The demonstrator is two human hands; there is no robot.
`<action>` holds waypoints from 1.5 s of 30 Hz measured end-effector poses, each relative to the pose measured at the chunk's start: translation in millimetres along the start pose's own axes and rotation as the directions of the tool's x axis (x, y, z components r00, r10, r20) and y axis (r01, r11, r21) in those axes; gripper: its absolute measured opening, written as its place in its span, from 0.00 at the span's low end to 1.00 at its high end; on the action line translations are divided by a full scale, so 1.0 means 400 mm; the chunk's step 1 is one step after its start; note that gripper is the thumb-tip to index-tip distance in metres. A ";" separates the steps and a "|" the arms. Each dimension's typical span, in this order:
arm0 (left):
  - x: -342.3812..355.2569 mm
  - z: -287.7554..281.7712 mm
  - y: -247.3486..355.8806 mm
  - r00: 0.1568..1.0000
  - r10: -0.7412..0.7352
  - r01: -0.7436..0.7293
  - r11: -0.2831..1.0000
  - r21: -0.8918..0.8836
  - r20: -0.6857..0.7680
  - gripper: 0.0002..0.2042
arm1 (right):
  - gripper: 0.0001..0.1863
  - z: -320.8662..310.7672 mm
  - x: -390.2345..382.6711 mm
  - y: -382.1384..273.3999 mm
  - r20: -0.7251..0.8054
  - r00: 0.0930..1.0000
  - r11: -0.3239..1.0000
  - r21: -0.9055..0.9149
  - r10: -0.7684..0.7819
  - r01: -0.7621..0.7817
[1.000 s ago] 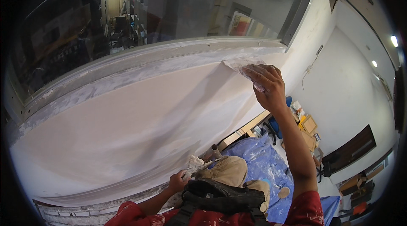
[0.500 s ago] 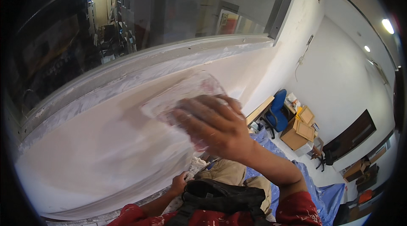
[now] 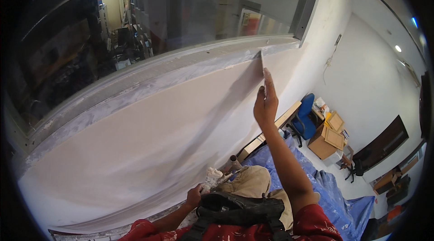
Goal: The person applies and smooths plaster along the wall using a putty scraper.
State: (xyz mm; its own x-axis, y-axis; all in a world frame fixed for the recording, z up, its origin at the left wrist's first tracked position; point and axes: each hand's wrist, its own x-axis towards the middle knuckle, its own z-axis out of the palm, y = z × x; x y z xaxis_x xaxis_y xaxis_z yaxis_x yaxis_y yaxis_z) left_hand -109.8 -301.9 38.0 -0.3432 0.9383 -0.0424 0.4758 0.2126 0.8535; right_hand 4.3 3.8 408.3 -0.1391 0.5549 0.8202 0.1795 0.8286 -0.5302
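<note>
Down low by my knee, my left hand [image 3: 195, 194] is closed around a tool caked with white plaster [image 3: 212, 177], held just off the foot of the wall. Under my legs, a blue plastic sheet [image 3: 316, 182] covers the floor. Up now: my right arm reaches high, forearm nearly straight, and my right hand [image 3: 266, 103] grips a thin scraper blade [image 3: 262, 65], forefinger stretched along it, edge-on against the pale wall [image 3: 149, 141] just beneath the grey window ledge [image 3: 149, 76]. Farther off, at the right, brown cardboard boxes [image 3: 329, 136] sit open-flapped on the floor beside a blue office chair [image 3: 305, 121]; a small yellow pack lies on top of them. Beyond the glass, a red-and-yellow rectangular poster [image 3: 251, 22] hangs on the far wall.
</note>
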 end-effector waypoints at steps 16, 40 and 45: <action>0.013 -0.001 0.044 0.999 0.006 -0.004 0.999 -0.055 0.046 0.28 | 0.27 -0.082 -0.069 -0.104 0.055 0.992 0.988 -0.103 -0.113 0.118; 0.024 0.058 -0.070 0.991 0.067 -0.060 0.996 -0.067 0.116 0.30 | 0.37 0.118 -0.085 -0.027 0.190 0.841 0.785 -0.303 -0.507 0.541; 0.020 0.073 -0.109 0.988 0.052 -0.041 0.997 -0.072 0.145 0.29 | 0.34 0.125 -0.225 0.025 0.473 0.725 0.705 -0.265 -0.500 0.658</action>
State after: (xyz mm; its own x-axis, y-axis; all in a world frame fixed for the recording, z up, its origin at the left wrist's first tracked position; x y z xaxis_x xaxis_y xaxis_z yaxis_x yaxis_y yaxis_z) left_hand -109.6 -295.9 -14.8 -0.1969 0.9777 -0.0733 0.4298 0.1533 0.8898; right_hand -29.9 -34.4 318.6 -0.6517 0.0234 0.7581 0.2929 0.9297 0.2231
